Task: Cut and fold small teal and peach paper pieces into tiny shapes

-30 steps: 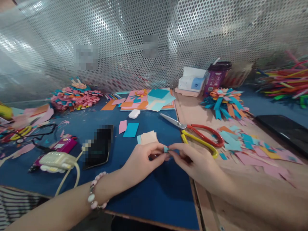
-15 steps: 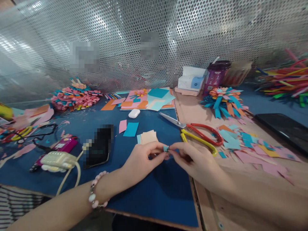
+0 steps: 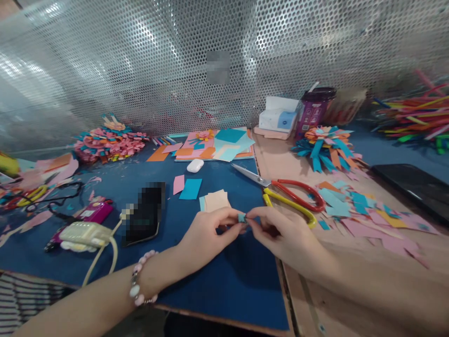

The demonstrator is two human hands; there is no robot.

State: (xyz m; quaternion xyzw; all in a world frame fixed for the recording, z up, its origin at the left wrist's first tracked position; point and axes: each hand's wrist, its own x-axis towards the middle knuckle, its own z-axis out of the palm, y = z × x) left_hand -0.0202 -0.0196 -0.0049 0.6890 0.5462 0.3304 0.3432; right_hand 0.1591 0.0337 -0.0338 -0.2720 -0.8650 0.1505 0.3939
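A small light-blue piece of paper (image 3: 242, 218) is pinched between the fingertips of my left hand (image 3: 210, 231), above the blue table. My right hand (image 3: 286, 234) meets it from the other side, thumb and forefinger pinched at the paper's right edge. How the paper is folded is too small to tell. Just behind my left hand lies a little stack of cream paper pieces (image 3: 216, 200). Scissors (image 3: 266, 182) with one red and one yellow handle rest behind my right hand, blades pointing away to the left.
Blue paper (image 3: 191, 189), a white earphone case (image 3: 195, 165) and a phone (image 3: 145, 215) lie left of centre. Colourful paper scraps (image 3: 368, 208) spread at the right, below a paper-strip bundle (image 3: 324, 147). A purple cup (image 3: 315, 112) stands by a tissue pack (image 3: 278, 117) near the perforated metal panel (image 3: 175, 70).
Both hands keep almost the same place and pinch. The light-blue paper shows slightly more between the fingertips; the things on the table have not moved.
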